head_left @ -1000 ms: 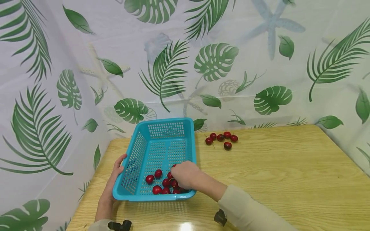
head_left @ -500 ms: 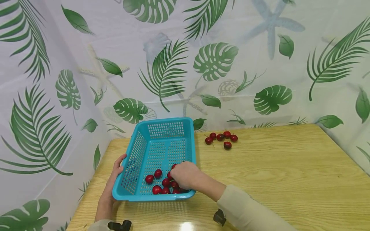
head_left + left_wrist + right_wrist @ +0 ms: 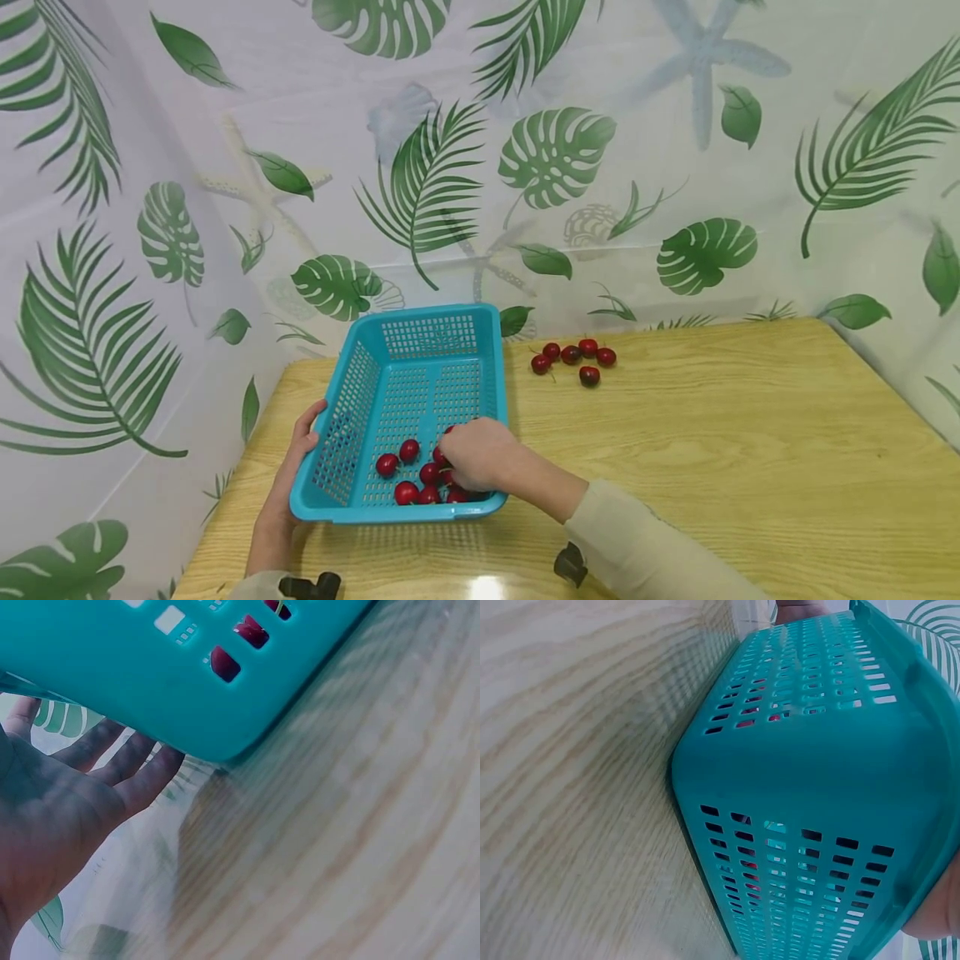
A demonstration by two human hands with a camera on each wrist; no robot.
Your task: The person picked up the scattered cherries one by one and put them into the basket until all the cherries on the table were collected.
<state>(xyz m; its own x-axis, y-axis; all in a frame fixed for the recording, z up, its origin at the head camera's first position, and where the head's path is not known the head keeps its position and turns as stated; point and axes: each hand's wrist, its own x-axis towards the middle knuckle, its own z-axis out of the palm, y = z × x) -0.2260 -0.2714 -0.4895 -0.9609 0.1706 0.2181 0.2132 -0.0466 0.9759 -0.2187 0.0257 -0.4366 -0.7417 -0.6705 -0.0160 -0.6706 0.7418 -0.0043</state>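
A blue plastic basket with perforated walls stands on the table's left part. Several dark red cherries lie in its near half, mostly toward the near right corner. My left hand is at the basket's left side, fingers against the wall and rim; the left wrist view shows these fingers fairly straight and the palm off the wall. Over the near right wall reaches my right hand, down among the cherries. Its fingertips are hidden in the head view, and the basket wall hides them in the right wrist view.
More cherries, several in a loose group, lie on the wooden table to the right of the basket, near the back edge. Behind the table hangs a white cloth printed with leaves and starfish.
Both hands and the basket keep nearly the same place. The whole head view has shifted very slightly. The cherries on the table lie as before.
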